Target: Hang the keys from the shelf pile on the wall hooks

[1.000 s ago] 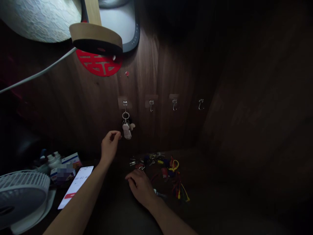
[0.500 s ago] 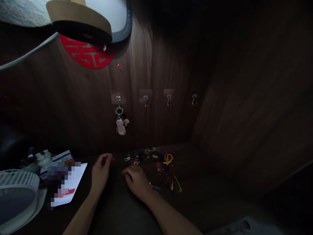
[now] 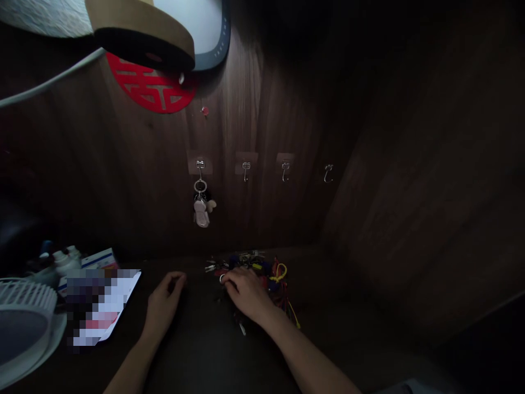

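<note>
My right hand (image 3: 248, 293) reaches over a pile of keys (image 3: 256, 257) on the dark surface. Its thumb and fingers are pinched on a key ring (image 3: 222, 278), seen as a small metal loop at the fingertips. A slim light-coloured piece (image 3: 242, 329), perhaps a key, shows below that hand. Red and yellow cords (image 3: 280, 272) lie just right of the hand, which covers part of the pile. My left hand (image 3: 166, 298) rests to the left, apart from the pile, fingers curled in and thumb near the fingertips; I see nothing in it.
A bunch of keys with a pale charm (image 3: 201, 212) hangs from the leftmost wall hook (image 3: 200, 164). Bare hooks (image 3: 246, 171) continue rightward. At the left are a lit tablet-like screen (image 3: 123, 298), white bottles (image 3: 65, 262) and a white slatted object (image 3: 28, 295). A red cut-out (image 3: 159, 96) decorates the wall.
My right hand has moved right and slightly up over the pile, now pinching the ring. My left hand has shifted a little down and left. The camera view has shifted slightly.
</note>
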Available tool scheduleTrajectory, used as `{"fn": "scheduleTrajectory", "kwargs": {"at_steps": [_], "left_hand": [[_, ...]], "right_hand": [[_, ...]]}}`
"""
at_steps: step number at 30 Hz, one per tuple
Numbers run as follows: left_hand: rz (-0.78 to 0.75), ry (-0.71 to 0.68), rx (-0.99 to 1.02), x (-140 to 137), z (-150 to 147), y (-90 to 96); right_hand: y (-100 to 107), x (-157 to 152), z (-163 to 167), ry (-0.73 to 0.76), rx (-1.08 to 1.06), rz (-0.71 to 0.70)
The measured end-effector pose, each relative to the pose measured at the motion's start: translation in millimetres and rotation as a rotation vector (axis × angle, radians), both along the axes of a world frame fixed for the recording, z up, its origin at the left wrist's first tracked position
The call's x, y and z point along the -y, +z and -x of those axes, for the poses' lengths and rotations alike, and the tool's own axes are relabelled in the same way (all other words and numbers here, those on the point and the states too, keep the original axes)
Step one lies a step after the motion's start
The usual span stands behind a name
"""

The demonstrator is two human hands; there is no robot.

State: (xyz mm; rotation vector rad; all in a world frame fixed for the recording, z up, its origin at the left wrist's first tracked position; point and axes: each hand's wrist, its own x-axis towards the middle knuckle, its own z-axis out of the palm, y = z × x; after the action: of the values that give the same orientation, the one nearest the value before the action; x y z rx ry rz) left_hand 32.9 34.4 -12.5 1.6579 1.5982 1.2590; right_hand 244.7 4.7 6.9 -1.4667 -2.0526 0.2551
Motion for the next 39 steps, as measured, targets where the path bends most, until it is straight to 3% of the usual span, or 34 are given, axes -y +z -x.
{"fn": "scheduleTrajectory", "kwargs": {"at_steps": [5,9,14,18,28,34,39], "left_hand": [[-0.141,-0.196,-0.209,3.8,-10.1,-7.2],[-0.300,-0.509,-0.369,17.1,-33.5,-4.3],[-0.301,-0.669,-0.539,25.2,-48.6,-4.5],[-0.231,-0.622,-0.526,21.3,-42.9,-1.7],[-0.173,-0.342,-0.576,7.3,-25.9,-6.6],[-0.152,-0.238,-0.621,4.7,-17.4,-3.1],[-0.193,-0.266,-0.563,5.8,-14.9,-0.1]], "right_hand": [[-9.7,-23.8,-49.3,-0.175,0.062,0.003],[-18.6,-31.4,-72.9,-0.055,0.189,0.044],[-20.1,-19.8,-91.3,-0.002,0.234,0.104],[-20.3,-6.3,-112.6,-0.024,0.203,0.104],[-29.7,-6.1,-152.4,-0.320,0.047,0.028],[-29.3,-4.2,-156.9,-0.572,0.175,0.021],[-25.8,7.8,-145.7,-0.594,0.243,-0.013]]}}
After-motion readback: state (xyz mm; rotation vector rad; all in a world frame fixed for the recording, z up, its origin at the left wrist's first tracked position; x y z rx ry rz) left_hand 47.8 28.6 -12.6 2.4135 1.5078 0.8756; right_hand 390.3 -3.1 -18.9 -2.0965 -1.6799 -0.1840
